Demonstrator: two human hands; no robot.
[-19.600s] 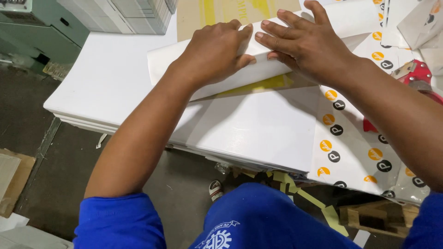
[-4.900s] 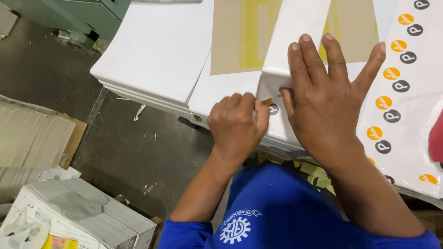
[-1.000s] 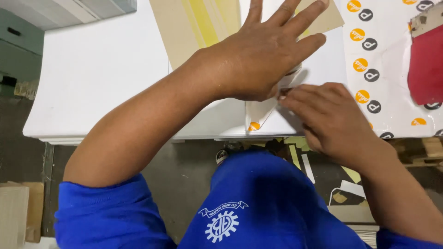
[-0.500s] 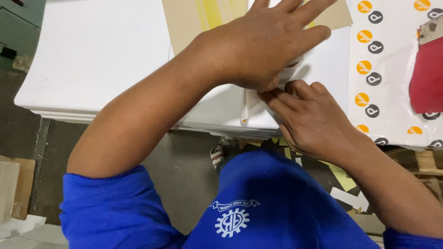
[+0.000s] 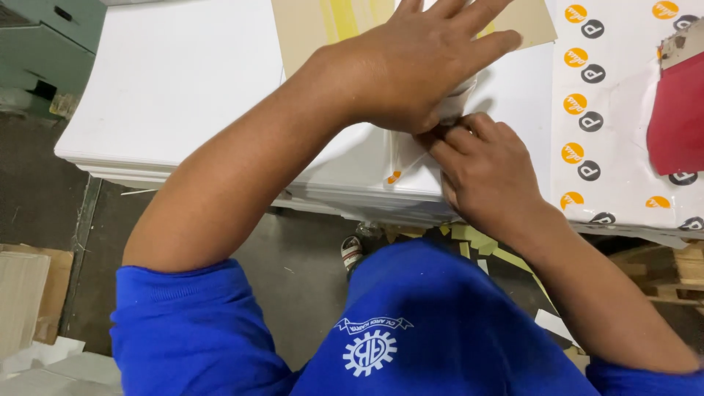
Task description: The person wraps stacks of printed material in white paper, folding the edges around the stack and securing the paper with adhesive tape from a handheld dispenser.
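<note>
fingers spread, the left hand (image 5: 425, 62) presses the white wrapped bundle (image 5: 411, 150); right hand (image 5: 484, 172) pinches its folded flap, red sheet (image 5: 678, 117) far right.

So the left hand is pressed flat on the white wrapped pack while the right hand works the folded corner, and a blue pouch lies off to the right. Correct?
Not quite: the pouch is red, not blue, as the head view shows. The rest stands: the left hand presses flat on the white wrapped pack and the right hand works the folded corner.
</note>
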